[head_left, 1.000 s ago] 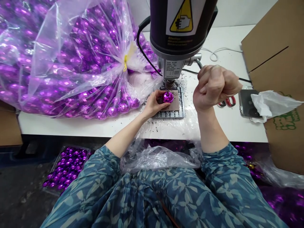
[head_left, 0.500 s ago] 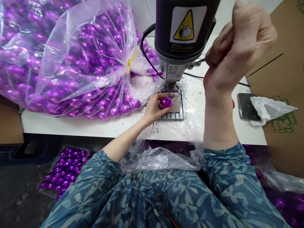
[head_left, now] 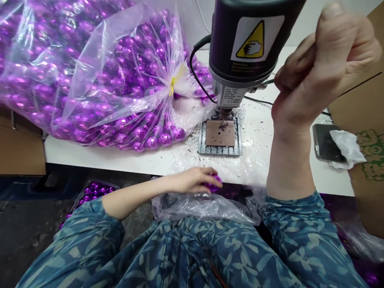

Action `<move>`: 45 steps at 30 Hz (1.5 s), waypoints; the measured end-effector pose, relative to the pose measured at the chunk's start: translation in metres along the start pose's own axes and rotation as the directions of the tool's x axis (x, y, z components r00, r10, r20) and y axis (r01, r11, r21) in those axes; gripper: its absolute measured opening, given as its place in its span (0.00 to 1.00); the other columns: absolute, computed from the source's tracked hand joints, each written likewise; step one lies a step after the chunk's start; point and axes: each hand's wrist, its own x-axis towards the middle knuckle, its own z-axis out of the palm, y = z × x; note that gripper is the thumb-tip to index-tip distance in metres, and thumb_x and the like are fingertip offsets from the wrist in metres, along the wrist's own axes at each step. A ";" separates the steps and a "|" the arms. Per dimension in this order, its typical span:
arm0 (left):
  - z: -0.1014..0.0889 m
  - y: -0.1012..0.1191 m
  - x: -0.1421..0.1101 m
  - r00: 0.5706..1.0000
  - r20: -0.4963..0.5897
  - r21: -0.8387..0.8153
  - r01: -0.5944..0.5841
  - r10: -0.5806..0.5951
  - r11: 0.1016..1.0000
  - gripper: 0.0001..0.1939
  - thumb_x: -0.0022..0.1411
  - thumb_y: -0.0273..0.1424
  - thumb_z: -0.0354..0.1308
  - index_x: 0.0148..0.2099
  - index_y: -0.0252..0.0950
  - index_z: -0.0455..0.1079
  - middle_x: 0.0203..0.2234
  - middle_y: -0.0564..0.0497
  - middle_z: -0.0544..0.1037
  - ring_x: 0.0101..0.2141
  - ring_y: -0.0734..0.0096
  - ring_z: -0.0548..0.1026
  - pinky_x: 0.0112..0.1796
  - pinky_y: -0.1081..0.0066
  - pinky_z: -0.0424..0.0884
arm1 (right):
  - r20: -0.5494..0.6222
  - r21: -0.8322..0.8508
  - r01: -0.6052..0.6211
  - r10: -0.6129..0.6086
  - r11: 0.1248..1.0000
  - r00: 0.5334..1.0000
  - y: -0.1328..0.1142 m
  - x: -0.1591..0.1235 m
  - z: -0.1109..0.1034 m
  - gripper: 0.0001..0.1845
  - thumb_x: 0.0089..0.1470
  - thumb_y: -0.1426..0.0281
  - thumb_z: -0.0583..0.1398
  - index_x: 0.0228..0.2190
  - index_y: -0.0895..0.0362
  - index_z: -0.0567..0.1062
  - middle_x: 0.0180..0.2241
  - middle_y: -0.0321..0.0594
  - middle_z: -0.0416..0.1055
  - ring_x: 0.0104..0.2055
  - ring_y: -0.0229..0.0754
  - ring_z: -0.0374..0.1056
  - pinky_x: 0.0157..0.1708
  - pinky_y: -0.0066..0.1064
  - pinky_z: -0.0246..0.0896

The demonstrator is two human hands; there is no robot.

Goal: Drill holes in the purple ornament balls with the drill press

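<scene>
My left hand [head_left: 195, 181] is closed around a shiny purple ball [head_left: 214, 182] at the table's front edge, over an opened clear plastic bag [head_left: 204, 208]. My right hand [head_left: 324, 68] is raised in a fist beside the drill press [head_left: 246, 52], round the end of its feed lever [head_left: 268, 82]; most of the lever is hidden by the fingers. Under the drill head, a brown square board [head_left: 220, 138] with a small hole lies on the slotted metal base [head_left: 202, 148]. No ball sits on it, and dark shavings are scattered there.
A big tied clear bag of purple balls [head_left: 129, 88] fills the table's left side. To the right lie a dark phone-like slab [head_left: 327, 142] and a crumpled white tissue [head_left: 348, 148], near a cardboard box [head_left: 372, 192]. A tray of purple balls [head_left: 96, 190] stands low at left.
My left hand has drawn back from the board to the table's front edge with a purple ball in it. My right hand stays at the lever. The view has shifted slightly left.
</scene>
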 end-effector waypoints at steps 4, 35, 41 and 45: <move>-0.024 -0.008 0.009 0.879 -0.477 -0.213 -0.102 -0.012 0.972 0.31 0.61 0.45 0.75 0.62 0.44 0.71 0.58 0.42 0.80 0.56 0.58 0.82 0.59 0.55 0.81 | 0.032 0.012 -0.002 0.002 1.000 0.999 0.003 -0.001 -0.004 0.22 0.65 0.77 0.56 0.20 0.55 0.59 0.13 0.25 0.48 0.14 0.26 0.48 0.18 0.26 0.32; -0.004 0.009 -0.031 0.958 0.266 0.192 0.055 -0.106 0.980 0.20 0.66 0.23 0.64 0.59 0.38 0.81 0.69 0.32 0.71 0.58 0.41 0.81 0.56 0.48 0.81 | -0.044 0.038 -0.010 0.012 0.999 0.999 0.001 -0.002 -0.001 0.23 0.63 0.72 0.62 0.19 0.54 0.59 0.12 0.25 0.49 0.12 0.28 0.45 0.15 0.29 0.31; -0.082 -0.041 0.018 0.822 -0.481 0.113 0.403 -0.305 0.908 0.22 0.63 0.18 0.46 0.40 0.37 0.82 0.42 0.45 0.87 0.46 0.61 0.84 0.54 0.55 0.81 | -0.009 -0.069 -0.023 0.023 0.997 1.000 -0.003 -0.001 -0.004 0.33 0.44 0.43 0.68 0.17 0.55 0.60 0.11 0.25 0.47 0.12 0.26 0.45 0.15 0.30 0.35; -0.144 -0.108 0.087 0.603 -0.734 0.186 0.620 -0.312 0.762 0.20 0.59 0.16 0.52 0.44 0.34 0.82 0.45 0.39 0.86 0.50 0.49 0.82 0.58 0.49 0.74 | 0.010 -0.083 -0.051 0.052 0.995 0.999 -0.010 -0.001 -0.003 0.31 0.54 0.52 0.67 0.17 0.57 0.58 0.11 0.24 0.50 0.12 0.23 0.48 0.16 0.26 0.37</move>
